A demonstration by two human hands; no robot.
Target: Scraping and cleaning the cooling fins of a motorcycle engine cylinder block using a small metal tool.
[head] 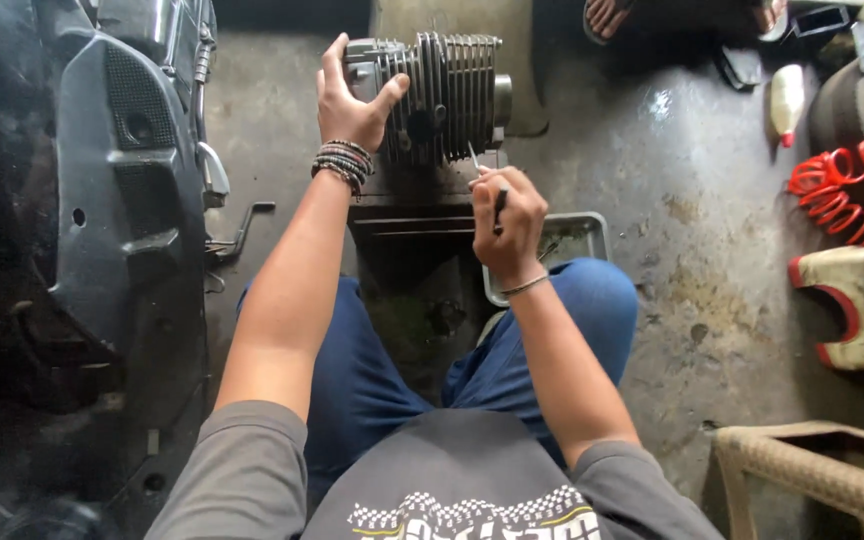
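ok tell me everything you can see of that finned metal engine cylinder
The grey finned metal engine cylinder lies on its side on a dark block on the stained concrete floor. Thin parallel cooling fins ring its body, and a round opening shows at its right end. The left hand grips its left end; the right hand holds a thin tool's tip just below it.

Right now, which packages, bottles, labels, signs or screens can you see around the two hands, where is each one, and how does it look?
Squeeze bottle: on the floor at upper right, lying tilted, white body with a red tip.
Shirt print: on the person's grey shirt at the bottom, a checkered band in white with a yellow line.
No signs or screens are in view, and no label shows on the finned metal cylinder that the left hand grips.
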